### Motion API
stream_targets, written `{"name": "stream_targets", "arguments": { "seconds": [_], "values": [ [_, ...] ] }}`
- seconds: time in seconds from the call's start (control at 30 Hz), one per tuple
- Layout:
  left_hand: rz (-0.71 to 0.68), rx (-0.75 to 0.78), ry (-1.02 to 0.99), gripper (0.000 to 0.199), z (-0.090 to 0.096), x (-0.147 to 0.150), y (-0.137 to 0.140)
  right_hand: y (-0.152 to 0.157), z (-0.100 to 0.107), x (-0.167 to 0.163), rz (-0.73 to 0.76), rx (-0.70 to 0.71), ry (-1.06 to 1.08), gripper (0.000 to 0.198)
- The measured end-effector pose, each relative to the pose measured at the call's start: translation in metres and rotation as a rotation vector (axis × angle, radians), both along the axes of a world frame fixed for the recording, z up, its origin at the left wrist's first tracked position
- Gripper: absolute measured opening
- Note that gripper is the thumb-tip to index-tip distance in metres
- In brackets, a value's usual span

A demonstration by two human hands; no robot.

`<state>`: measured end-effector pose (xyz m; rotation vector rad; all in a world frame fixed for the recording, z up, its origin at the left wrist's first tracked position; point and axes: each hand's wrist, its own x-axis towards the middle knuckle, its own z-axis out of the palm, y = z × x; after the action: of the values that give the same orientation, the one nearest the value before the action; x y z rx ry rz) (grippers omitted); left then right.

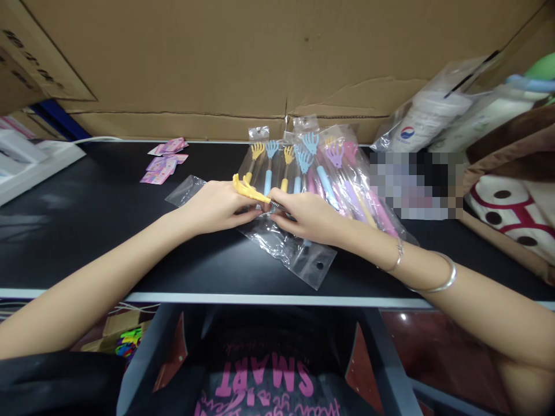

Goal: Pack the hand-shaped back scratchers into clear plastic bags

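A yellow back scratcher [251, 189] with a hand-shaped head is between my hands. My right hand [303, 214] pinches its thin metal shaft just below the head. My left hand [221, 205] is closed right beside it, fingertips close to the right ones, and the yellow head lies across its fingers. What the left fingertips grip is hidden. Under and around both hands are clear plastic bags [295, 263]. Behind them, several bagged back scratchers in yellow, blue, purple and pink lie side by side, among them a blue back scratcher [323, 176].
Small pink cards [162, 164] lie at the back left of the black table [108, 231]. Cardboard [217, 63] walls the back. On the right stand a bagged plastic cup [433, 118] and a brown-and-white cloth bag [507, 202]. A white object [34, 156] sits at the left edge.
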<state>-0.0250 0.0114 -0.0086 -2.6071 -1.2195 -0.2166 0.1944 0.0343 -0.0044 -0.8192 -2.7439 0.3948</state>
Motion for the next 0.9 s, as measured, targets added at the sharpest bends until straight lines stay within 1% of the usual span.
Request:
{"name": "stream_targets", "arguments": {
  "seconds": [0.2,0.47,0.6,0.77,0.9],
  "values": [
    [0.012,-0.010,0.007,0.032,0.001,0.001,-0.001,-0.001,-0.001,0.000,-0.014,0.043,-0.023,0.011],
    [0.009,0.003,0.008,0.031,0.000,0.000,0.000,0.001,-0.001,0.001,0.010,0.008,0.014,0.010],
    [-0.005,0.002,0.003,0.032,0.001,0.000,0.000,0.003,-0.001,0.002,0.028,-0.022,0.042,0.009],
    [-0.008,0.003,-0.040,0.030,0.001,0.001,0.000,0.006,0.000,0.004,0.062,-0.108,0.096,0.007],
    [-0.005,0.006,-0.099,0.030,0.001,0.000,0.001,0.012,-0.002,0.006,0.094,-0.167,0.171,0.010]
  ]
}}
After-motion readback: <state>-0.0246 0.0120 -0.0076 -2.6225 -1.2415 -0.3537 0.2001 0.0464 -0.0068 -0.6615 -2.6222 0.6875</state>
